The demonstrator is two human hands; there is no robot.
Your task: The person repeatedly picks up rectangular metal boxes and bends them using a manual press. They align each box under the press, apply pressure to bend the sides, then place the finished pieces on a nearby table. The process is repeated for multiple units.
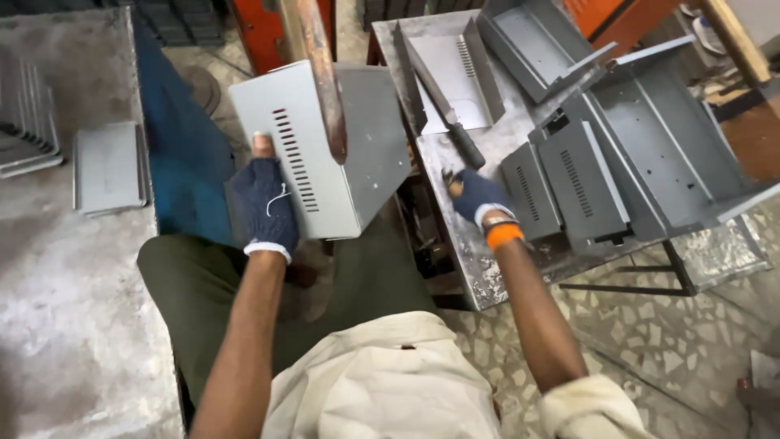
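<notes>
Far left, a flat grey metal panel (110, 167) lies on a concrete slab (57, 325). The left hand (264, 207), in a dark fingerless glove, grips the side of a grey vented metal housing (325, 146), held tilted above the person's lap, against a rusty vertical bar (321, 73). The right hand (479, 199), gloved alike with an orange wristband, rests on the worktop (479, 268), fingers curled; what it grips cannot be told. Just beyond lies a dark-handled tool (455, 122). Further right, more grey vented housings (585, 187) are stacked.
</notes>
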